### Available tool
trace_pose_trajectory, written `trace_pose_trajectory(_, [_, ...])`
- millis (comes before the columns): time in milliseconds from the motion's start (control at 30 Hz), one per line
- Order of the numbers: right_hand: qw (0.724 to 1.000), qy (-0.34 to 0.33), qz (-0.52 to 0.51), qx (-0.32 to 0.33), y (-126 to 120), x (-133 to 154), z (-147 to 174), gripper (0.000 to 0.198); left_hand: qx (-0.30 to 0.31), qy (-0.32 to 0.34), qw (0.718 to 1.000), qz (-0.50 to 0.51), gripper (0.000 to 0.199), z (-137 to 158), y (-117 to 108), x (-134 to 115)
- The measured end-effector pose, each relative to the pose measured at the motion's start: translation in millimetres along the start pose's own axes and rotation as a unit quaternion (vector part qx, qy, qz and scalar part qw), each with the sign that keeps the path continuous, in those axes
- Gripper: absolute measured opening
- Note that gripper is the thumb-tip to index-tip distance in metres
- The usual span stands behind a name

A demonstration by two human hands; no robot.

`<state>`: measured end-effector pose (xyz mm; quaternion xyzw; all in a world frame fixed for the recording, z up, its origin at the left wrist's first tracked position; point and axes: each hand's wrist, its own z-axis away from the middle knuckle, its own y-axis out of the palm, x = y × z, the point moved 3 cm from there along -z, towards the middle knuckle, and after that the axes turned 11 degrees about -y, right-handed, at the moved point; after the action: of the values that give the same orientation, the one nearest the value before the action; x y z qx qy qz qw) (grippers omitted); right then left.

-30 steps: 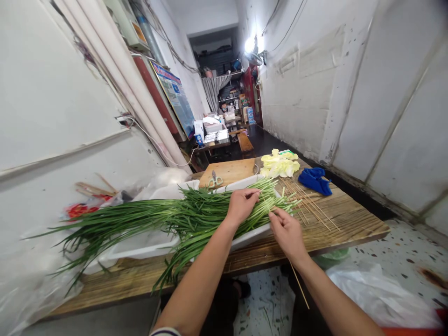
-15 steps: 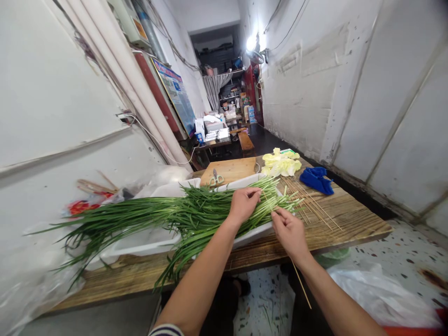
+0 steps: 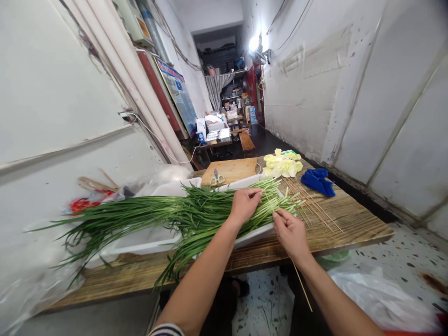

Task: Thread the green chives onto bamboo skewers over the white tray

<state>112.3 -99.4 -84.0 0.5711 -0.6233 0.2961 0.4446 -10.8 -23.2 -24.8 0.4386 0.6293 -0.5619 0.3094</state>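
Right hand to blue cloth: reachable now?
Probably yes: between the right hand and blue cloth, only low-lying skewers and stem ends seem in the way, though the hand appears to hold another skewer.

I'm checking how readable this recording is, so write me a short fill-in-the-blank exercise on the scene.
1. The long, thin leaves are ____ in colour.
2. The scissors lie ____ the cutting board.
3. A thin stick extends below the person's ____ hand.

Missing words: green; on; right.

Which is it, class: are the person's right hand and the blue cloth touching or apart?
Apart: the head view shows skewers and tabletop between the right hand and the blue cloth.
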Motion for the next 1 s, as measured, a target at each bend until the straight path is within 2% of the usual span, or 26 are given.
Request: trace_pose_trajectory(1000, [1.000, -0.008, 0.004, -0.005, -0.8, -6.4, -1.0, 0.027, 0.001, -0.001, 1.000, -0.002, 0.028, -2.2, 1.4, 4.0])
